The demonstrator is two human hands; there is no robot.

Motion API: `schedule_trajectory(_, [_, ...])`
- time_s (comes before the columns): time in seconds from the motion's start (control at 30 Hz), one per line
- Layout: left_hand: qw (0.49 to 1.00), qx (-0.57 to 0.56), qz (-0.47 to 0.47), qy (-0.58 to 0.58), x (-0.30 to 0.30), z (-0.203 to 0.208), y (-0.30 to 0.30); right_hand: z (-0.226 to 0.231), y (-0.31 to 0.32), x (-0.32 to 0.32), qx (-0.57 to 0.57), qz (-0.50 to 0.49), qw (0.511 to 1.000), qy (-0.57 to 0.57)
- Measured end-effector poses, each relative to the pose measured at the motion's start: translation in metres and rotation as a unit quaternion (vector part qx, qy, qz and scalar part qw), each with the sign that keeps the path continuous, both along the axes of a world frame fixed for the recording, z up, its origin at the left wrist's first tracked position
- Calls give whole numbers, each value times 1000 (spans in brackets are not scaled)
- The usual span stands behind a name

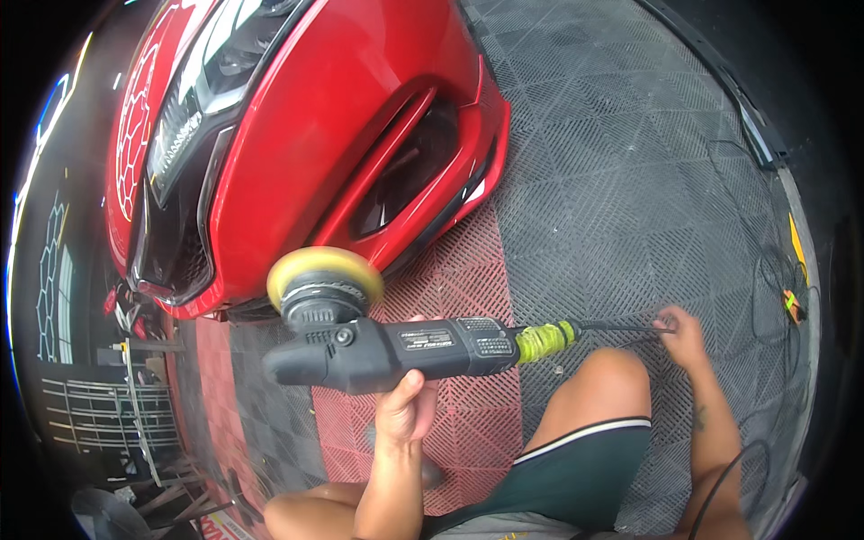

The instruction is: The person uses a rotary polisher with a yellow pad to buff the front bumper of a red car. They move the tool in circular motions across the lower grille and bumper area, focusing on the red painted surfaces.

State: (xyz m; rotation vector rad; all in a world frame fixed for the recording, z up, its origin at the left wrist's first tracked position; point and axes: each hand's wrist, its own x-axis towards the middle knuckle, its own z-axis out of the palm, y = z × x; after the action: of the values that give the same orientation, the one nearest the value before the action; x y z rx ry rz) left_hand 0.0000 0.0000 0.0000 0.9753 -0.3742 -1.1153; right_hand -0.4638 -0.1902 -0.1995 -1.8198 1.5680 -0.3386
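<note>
Your left hand (408,409): curled around the middle of the black polisher (396,348), thumb on the near side. Polisher: between you and the red bumper (387,81); likely weighty, head-heavy, casing stiff, yellow pad (315,265) soft; best held mid-body and at the lime-wrapped tail (544,342). Long axis: left to right, head left, pad facing far. Your right hand (684,336): fingers pinched on the cord (621,326).

the tiled floor (621,207) is grey and slatted across the right half of the frame, with red tiles (477,279) at lower centre and lower left. a dark glossy surface (94,234) at far left shows pale honeycomb reflections (50,261); a wire rack (108,416) sits at lower left.
</note>
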Motion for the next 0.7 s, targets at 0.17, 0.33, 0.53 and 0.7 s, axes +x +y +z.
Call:
schedule_trajectory(0.17, [997,-81,-11,11,7,25,-11,55,3,-176,-132,-16,980,150])
schedule_trajectory(0.33, [993,-65,-54,80,-8,1,-2,168,99,-298,-83,18,876,474])
schedule_trajectory(0.53, [958,-89,-228,152,-15,-10,-41,207,297,-387,256,-206,755,567])
schedule_trajectory(0.7, [931,-98,-297,188,-56,-22,-60,314,218,-235,101,-93,842,521])
